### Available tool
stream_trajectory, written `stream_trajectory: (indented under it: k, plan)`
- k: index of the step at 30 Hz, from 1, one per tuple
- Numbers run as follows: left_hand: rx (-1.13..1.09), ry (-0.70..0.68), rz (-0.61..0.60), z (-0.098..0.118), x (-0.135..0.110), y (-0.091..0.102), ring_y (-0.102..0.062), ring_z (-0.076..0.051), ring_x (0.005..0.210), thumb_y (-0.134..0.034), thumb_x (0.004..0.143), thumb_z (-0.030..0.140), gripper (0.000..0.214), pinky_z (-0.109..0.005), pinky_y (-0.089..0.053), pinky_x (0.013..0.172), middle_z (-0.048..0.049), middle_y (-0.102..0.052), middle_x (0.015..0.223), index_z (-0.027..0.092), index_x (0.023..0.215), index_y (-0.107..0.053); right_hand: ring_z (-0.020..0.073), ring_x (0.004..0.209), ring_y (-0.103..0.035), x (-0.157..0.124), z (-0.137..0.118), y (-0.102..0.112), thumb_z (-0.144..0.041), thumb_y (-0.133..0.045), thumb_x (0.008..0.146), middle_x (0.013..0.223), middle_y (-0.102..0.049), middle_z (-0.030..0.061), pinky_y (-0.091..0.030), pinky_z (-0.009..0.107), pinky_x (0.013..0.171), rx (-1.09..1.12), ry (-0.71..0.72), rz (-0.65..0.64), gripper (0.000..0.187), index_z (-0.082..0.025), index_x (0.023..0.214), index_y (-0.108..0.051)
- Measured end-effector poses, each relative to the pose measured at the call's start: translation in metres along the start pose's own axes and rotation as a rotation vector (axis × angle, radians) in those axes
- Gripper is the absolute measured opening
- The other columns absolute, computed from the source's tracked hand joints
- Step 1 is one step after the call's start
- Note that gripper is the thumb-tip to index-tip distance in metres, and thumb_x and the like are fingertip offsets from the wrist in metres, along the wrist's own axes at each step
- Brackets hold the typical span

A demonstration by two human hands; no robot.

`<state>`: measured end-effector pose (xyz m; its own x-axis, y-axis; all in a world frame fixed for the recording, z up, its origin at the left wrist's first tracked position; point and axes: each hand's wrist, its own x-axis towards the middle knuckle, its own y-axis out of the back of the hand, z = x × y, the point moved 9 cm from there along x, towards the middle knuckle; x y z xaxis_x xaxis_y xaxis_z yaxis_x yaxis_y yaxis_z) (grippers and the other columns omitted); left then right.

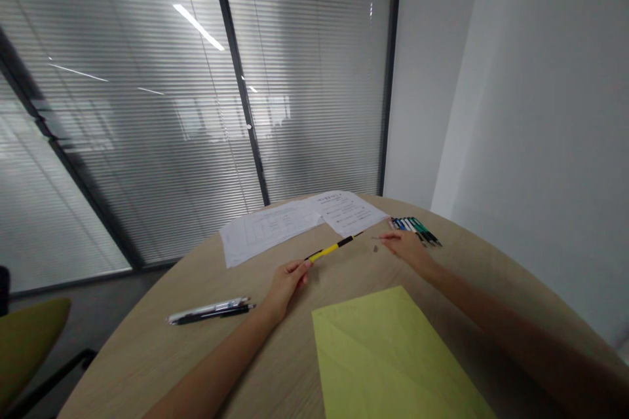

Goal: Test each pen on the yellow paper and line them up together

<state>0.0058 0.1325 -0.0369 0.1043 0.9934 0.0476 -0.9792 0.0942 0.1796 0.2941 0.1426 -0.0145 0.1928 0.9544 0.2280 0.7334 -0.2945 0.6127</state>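
Observation:
My left hand (287,285) is closed around the rear end of a yellow pen (325,252) with a black grip. A thin dark refill (358,234) sticks out of the pen's front end, pointing away to the right. My right hand (405,245) pinches a small, thin thing (375,237) between its fingertips, a short gap from the refill's end; it is too small to name. Just below those fingertips a tiny dark piece (376,249) lies on the table, its kind unclear.
Several pens (417,230) lie side by side beyond my right hand. More pens (211,311) rest left of my left forearm. Printed sheets (275,226) lie at the far edge of the round table (275,366). A yellow paper (383,353) is in front; a chair (32,347) stands left.

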Motion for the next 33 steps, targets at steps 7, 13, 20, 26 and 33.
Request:
stream_trajectory:
  k: [7,13,20,26,33]
  plan:
    - [-0.053,-0.010,0.032,0.005,-0.001,0.002,-0.034,-0.008,0.039,-0.057,0.056,0.053,0.041,-0.020,-0.022,0.040,0.0066,-0.042,0.043,0.013,0.067,-0.061,0.0165,0.081,-0.057,-0.020,-0.037,-0.026,-0.022,-0.048,0.078,0.085,-0.065,0.0057,-0.040,0.024,0.068,-0.551,0.351,0.026,0.017,-0.017,0.078,-0.064]
    - [-0.039,-0.004,0.023,0.003,0.000,0.001,-0.033,-0.007,0.038,-0.056,0.056,0.053,0.041,-0.020,-0.021,0.040,0.0065,-0.042,0.043,0.013,0.066,-0.060,0.0153,0.077,-0.058,-0.019,-0.037,-0.048,-0.025,-0.043,0.082,0.091,-0.061,0.0052,-0.038,0.024,0.063,-0.693,0.378,-0.038,0.020,-0.018,0.082,-0.062]
    - [-0.016,0.001,0.025,0.002,0.000,0.001,-0.032,-0.007,0.037,-0.057,0.056,0.053,0.040,-0.020,-0.022,0.039,0.0063,-0.042,0.042,0.013,0.064,-0.060,0.0156,0.079,-0.058,-0.011,-0.027,-0.057,-0.024,-0.047,0.080,0.090,-0.060,0.0061,-0.038,0.023,0.065,-0.630,0.315,-0.081,0.017,-0.017,0.080,-0.063]
    - [0.010,-0.004,0.008,0.002,0.000,-0.001,-0.032,-0.007,0.038,-0.057,0.058,0.051,0.036,-0.020,-0.022,0.040,0.0061,-0.043,0.041,0.014,0.057,-0.057,0.0165,0.085,-0.057,-0.010,-0.036,-0.036,-0.022,-0.049,0.078,0.089,-0.062,0.0051,-0.036,0.028,0.082,-0.533,0.328,0.023,0.018,-0.017,0.089,-0.062]
    - [0.051,-0.002,-0.032,0.001,0.000,-0.004,-0.032,-0.008,0.038,-0.057,0.059,0.049,0.036,-0.020,-0.020,0.041,0.0058,-0.043,0.041,0.014,0.060,-0.060,0.0178,0.096,-0.051,-0.025,-0.071,-0.019,-0.022,-0.046,0.079,0.099,-0.059,0.0036,-0.026,0.037,0.095,-0.506,0.570,0.081,0.024,-0.023,0.100,-0.057]
